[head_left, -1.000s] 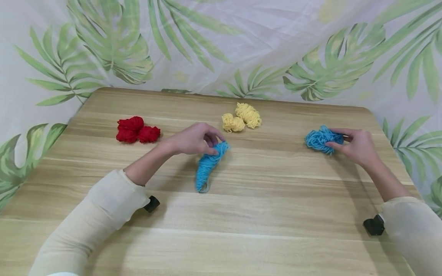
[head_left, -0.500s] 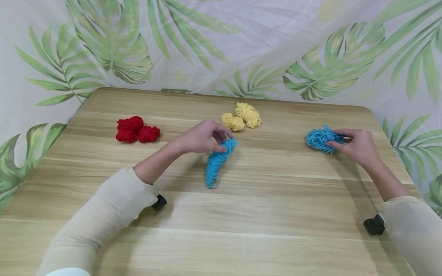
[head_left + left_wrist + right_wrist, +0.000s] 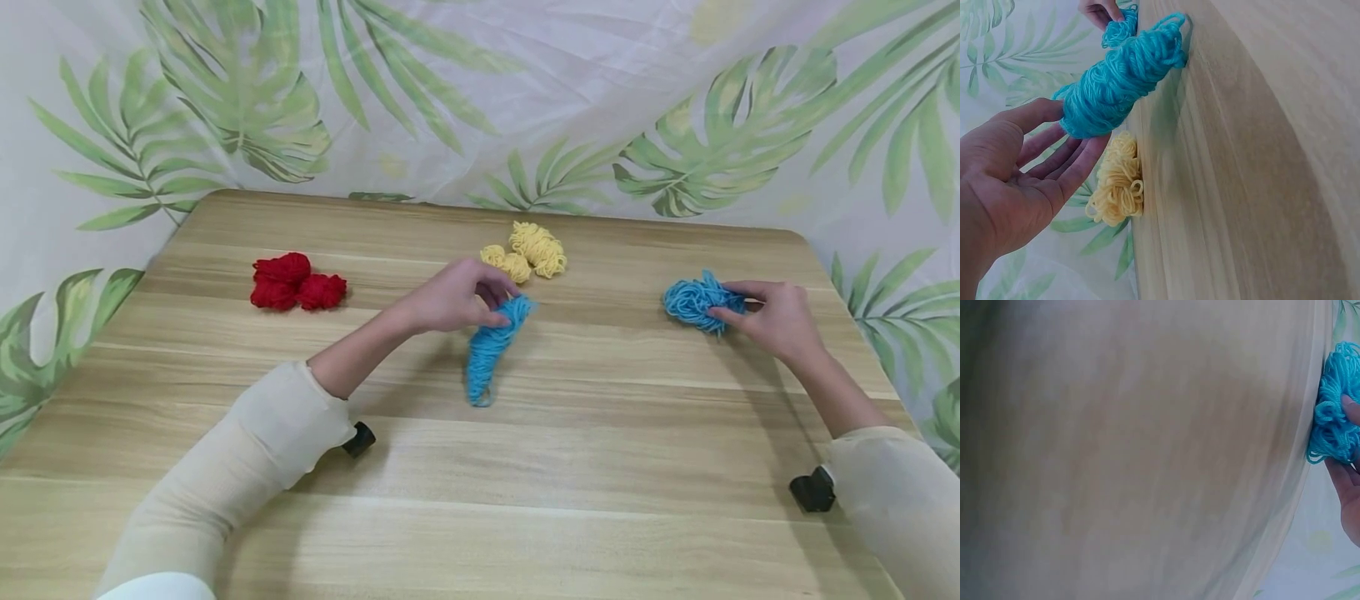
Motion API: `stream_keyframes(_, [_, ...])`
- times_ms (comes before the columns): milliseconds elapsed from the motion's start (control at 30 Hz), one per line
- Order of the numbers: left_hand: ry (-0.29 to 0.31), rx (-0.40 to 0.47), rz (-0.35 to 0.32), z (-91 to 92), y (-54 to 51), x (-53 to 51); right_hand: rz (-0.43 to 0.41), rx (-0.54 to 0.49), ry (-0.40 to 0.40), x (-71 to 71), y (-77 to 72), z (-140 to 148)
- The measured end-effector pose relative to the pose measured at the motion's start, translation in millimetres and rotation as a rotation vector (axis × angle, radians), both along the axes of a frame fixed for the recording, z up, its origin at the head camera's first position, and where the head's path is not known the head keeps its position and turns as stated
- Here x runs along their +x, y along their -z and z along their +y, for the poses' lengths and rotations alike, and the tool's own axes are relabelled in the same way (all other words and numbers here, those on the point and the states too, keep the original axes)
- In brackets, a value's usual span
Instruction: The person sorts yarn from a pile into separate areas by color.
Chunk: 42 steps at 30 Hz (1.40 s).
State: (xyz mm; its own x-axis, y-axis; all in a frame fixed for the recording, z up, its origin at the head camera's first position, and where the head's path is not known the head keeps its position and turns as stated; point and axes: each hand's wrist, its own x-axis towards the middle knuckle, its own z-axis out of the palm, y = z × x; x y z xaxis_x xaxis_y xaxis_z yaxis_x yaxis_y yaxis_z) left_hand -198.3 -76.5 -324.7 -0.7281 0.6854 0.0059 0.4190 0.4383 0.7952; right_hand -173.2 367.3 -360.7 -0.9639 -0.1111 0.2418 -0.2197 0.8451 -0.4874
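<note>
My left hand (image 3: pixel 461 298) pinches one end of a long blue yarn skein (image 3: pixel 491 350) between thumb and fingers. In the left wrist view that blue skein (image 3: pixel 1116 87) slants up and away from the fingertips, with a loose loop at its far end. At the right of the table, my right hand (image 3: pixel 776 317) holds a rounder bundle of blue yarn (image 3: pixel 693 302) by its near side. The right wrist view catches only part of this bundle (image 3: pixel 1335 419) and of the hand at its edge.
Yellow yarn bundles (image 3: pixel 538 250) lie near the table's back edge, just beyond my left hand. A cluster of red yarn bundles (image 3: pixel 288 283) sits at the back left. All rest on a wooden table (image 3: pixel 600 467), with a leaf-patterned cloth (image 3: pixel 465 100) hanging behind.
My left hand has carried the long blue skein to the right and slightly toward the back. My right hand and its blue bundle have stayed nearly in place.
</note>
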Motion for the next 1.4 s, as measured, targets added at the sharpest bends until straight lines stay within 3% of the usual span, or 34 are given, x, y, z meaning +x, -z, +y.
stream_keyframes(500, [-0.019, 0.081, 0.004, 14.4, 1.1, -1.4, -0.007, 0.082, -0.003, -2.3, -2.6, 0])
stream_keyframes(967, [-0.016, 0.078, 0.009, 20.8, 2.7, -2.8, -0.051, 0.087, 0.018, -4.3, -2.3, -2])
stream_keyframes(1400, [-0.017, 0.107, 0.014, 42.4, 1.8, -7.2, -0.060, 0.107, 0.033, -5.0, -0.5, -2])
